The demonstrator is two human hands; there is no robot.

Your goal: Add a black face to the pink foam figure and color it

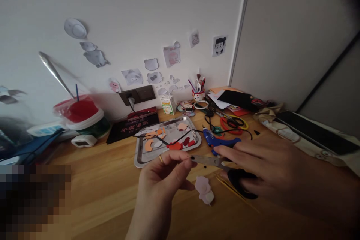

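- Okay, so the step in hand looks like fine trimming: the left hand [159, 183] pinches a tiny black scrap [192, 158] between thumb and index finger, right at the tip of the blades.
- Right hand [271, 163] has its grip wrapped round the black handles of a pair of silver-bladed scissors [209, 160]. Can't tell whether the blades are biting into the scrap or just resting by it.
- So that's where the piece being worked on is: up in the fingertips, above the pale wooden bench [107, 187].
- Just below the hands, a flat pale-pink figure cutout [202, 186] with a whitish oval on it lies on the bench. Near it there's a loose black speck [205, 167] and some thin yellow sticks [233, 191].
- Behind the hands sit a shallow silver metal tray [138, 157] of orange and red cut pieces and a blue glue gun [221, 142].
- IMO the next move calls for a steady pinch, tiny snips and turning the scrap rather than the scissors, with the left fingertips kept clear of the blades. Easy to drop something that small.
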